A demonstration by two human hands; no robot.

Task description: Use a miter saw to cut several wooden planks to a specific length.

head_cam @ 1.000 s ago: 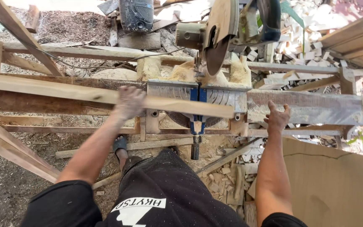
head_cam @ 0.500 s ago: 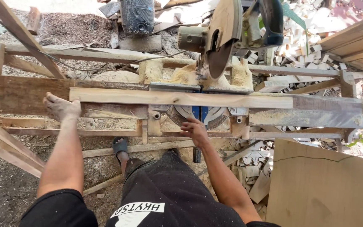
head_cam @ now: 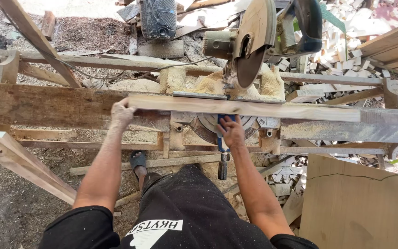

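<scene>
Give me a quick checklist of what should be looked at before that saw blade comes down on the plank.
1. Saw blade raised above the plank: ok.
2. Left hand on the plank's end, well away from the blade: ok.
3. Right hand clear of the blade's path: not ok, it rests on the saw base right below it.
4. Plank flat against the back fence: cannot tell.
5. Sawdust piles cleared from the cutting area: not ok.

The raised saw blade [head_cam: 249,50] blocks the far middle; the plank [head_cam: 263,109] lies clear to its right.
</scene>
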